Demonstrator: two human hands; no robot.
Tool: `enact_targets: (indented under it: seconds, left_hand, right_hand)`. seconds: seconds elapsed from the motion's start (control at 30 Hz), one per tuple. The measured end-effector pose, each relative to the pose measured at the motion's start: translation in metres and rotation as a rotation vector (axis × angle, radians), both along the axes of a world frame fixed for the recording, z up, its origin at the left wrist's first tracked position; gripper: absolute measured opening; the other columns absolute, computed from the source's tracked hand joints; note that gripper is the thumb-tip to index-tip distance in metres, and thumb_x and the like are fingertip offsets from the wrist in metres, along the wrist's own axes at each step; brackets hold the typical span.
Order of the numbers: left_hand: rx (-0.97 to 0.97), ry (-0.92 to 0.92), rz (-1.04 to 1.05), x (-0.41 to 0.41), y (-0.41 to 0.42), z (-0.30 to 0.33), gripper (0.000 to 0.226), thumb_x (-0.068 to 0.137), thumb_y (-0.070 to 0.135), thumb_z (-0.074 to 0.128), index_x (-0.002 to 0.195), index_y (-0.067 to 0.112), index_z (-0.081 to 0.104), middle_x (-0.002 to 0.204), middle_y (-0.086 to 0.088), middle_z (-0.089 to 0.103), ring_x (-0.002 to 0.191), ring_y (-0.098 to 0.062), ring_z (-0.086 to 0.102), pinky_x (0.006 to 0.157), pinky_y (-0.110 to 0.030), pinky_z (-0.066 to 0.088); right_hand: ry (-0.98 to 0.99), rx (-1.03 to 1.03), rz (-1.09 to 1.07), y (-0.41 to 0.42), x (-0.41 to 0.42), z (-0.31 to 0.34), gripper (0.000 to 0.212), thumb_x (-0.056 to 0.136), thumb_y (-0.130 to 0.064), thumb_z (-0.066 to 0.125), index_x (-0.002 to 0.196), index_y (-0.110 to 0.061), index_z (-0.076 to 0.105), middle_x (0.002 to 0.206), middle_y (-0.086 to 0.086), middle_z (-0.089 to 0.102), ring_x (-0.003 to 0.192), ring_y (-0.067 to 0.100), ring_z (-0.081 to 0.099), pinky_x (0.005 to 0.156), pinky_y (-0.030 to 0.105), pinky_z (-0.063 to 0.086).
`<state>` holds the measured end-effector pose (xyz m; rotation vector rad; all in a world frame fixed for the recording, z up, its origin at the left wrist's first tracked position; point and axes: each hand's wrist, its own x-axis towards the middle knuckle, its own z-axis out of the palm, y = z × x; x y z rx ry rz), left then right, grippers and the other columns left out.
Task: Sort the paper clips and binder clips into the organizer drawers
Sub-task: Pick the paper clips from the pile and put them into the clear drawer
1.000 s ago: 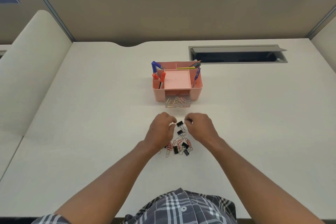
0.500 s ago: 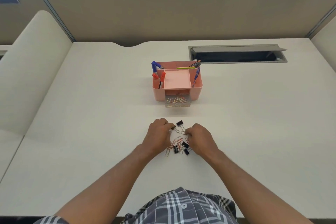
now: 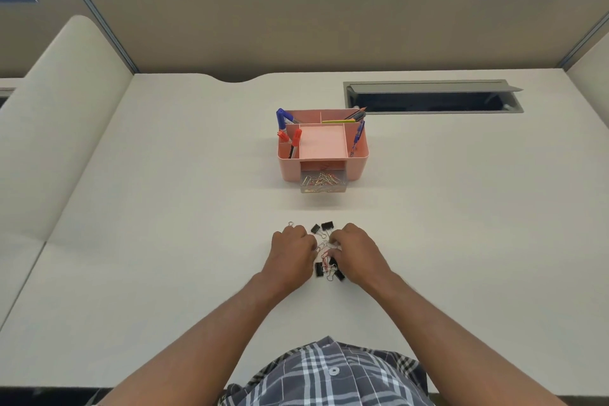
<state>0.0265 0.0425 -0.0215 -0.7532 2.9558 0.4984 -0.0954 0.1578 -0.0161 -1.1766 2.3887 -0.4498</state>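
A pink organizer (image 3: 357, 161) stands mid-desk. Its clear lower drawer (image 3: 323, 182) is pulled out and holds several paper clips. Nearer me lies a mixed pile of paper clips (image 3: 324, 257) and black binder clips. Two binder clips (image 3: 327, 226) sit at the pile's far edge, and others (image 3: 318, 269) at its near edge. One paper clip (image 3: 290, 224) lies apart on the left. My left hand (image 3: 291, 254) is curled over the pile's left side, and what its fingers hold is hidden. My right hand (image 3: 357, 252) pinches paper clips at the pile's right side.
Pens and markers (image 3: 285, 128) stand in the organizer's side and rear slots; its top tray (image 3: 323, 142) has nothing in it. An open cable hatch (image 3: 431, 99) is set into the desk at the back right. Partition walls (image 3: 296, 20) close off the back and sides.
Both hands have drawn back toward me and closed in on the middle of the pile. Two binder clips at the far edge now lie uncovered, beyond my fingers.
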Motion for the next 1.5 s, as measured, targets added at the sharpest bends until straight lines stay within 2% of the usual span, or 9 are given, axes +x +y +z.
enact_targets:
  seconds: [0.13,0.37,0.53,0.87,1.03,1.13,1.27,1.43,1.5]
  left_hand:
    - [-0.022,0.031,0.017,-0.003,-0.001,-0.004,0.015,0.092,0.026,0.051,0.092,0.023,0.066,0.095,0.003,0.058,0.095,-0.024,0.053,0.072,-0.033,0.032]
    - [-0.002,0.025,0.036,-0.004,0.002,-0.005,0.015,0.090,0.032,0.059,0.100,0.023,0.065,0.102,0.002,0.058,0.101,-0.023,0.051,0.080,-0.037,0.037]
    - [0.002,-0.005,0.037,-0.011,0.003,-0.001,0.011,0.090,0.028,0.055,0.094,0.025,0.065,0.101,0.003,0.057,0.098,-0.022,0.050,0.075,-0.032,0.029]
    - [0.026,0.023,0.040,-0.007,-0.001,-0.004,0.011,0.092,0.023,0.049,0.085,0.027,0.056,0.090,0.007,0.060,0.090,-0.020,0.055,0.071,-0.031,0.028]
    - [0.027,0.067,0.085,-0.008,-0.006,-0.001,0.019,0.095,0.020,0.051,0.111,0.025,0.059,0.099,0.005,0.065,0.097,-0.020,0.056,0.076,-0.032,0.032]
    - [-0.012,0.053,0.013,-0.008,-0.006,0.000,0.024,0.093,0.018,0.051,0.113,0.025,0.060,0.097,0.002,0.063,0.095,-0.023,0.054,0.073,-0.033,0.030]
    - [-0.025,0.032,-0.014,-0.009,-0.004,-0.002,0.019,0.092,0.016,0.051,0.102,0.023,0.066,0.092,0.001,0.062,0.090,-0.025,0.055,0.072,-0.036,0.033]
    - [-0.030,-0.011,-0.030,-0.012,-0.007,-0.001,0.014,0.093,0.021,0.052,0.100,0.023,0.064,0.098,0.001,0.060,0.094,-0.023,0.053,0.077,-0.035,0.035]
    - [-0.040,-0.037,-0.045,-0.015,-0.009,0.002,0.013,0.094,0.025,0.052,0.098,0.023,0.063,0.101,0.001,0.058,0.096,-0.023,0.051,0.078,-0.035,0.034]
  right_hand:
    - [0.018,-0.001,0.018,-0.001,-0.001,-0.001,0.011,0.091,-0.020,0.059,0.099,-0.014,0.065,0.101,0.005,0.055,0.096,0.025,0.055,0.078,0.036,0.047]
    - [0.016,-0.017,0.036,0.000,0.002,-0.003,0.017,0.091,-0.025,0.061,0.105,-0.017,0.063,0.105,0.002,0.055,0.099,0.021,0.051,0.077,0.034,0.046]
    - [0.056,-0.002,0.075,-0.002,0.002,-0.003,0.009,0.091,-0.018,0.058,0.097,-0.013,0.064,0.099,0.005,0.054,0.095,0.025,0.051,0.073,0.036,0.046]
    - [0.026,-0.009,0.032,0.001,-0.001,0.000,0.013,0.091,-0.007,0.048,0.091,-0.013,0.059,0.096,0.003,0.056,0.089,0.023,0.051,0.073,0.034,0.043]
    - [0.029,-0.065,-0.011,0.002,-0.004,0.000,0.018,0.095,-0.014,0.048,0.108,-0.015,0.061,0.102,0.004,0.059,0.094,0.024,0.055,0.075,0.032,0.043]
    - [0.045,-0.092,0.019,-0.001,-0.007,-0.001,0.030,0.094,-0.014,0.050,0.120,-0.020,0.064,0.103,0.006,0.059,0.098,0.025,0.054,0.077,0.034,0.046]
    - [0.083,-0.087,0.073,-0.001,-0.006,-0.001,0.025,0.095,-0.016,0.052,0.113,-0.021,0.070,0.097,0.005,0.056,0.097,0.025,0.052,0.073,0.037,0.048]
    - [0.116,-0.107,0.063,0.004,-0.005,-0.005,0.019,0.094,-0.011,0.052,0.100,-0.014,0.070,0.095,0.005,0.056,0.094,0.025,0.052,0.066,0.030,0.036]
    - [0.112,-0.108,0.069,0.004,-0.006,-0.007,0.017,0.093,-0.009,0.053,0.099,-0.013,0.069,0.098,0.005,0.055,0.095,0.025,0.051,0.068,0.029,0.038]
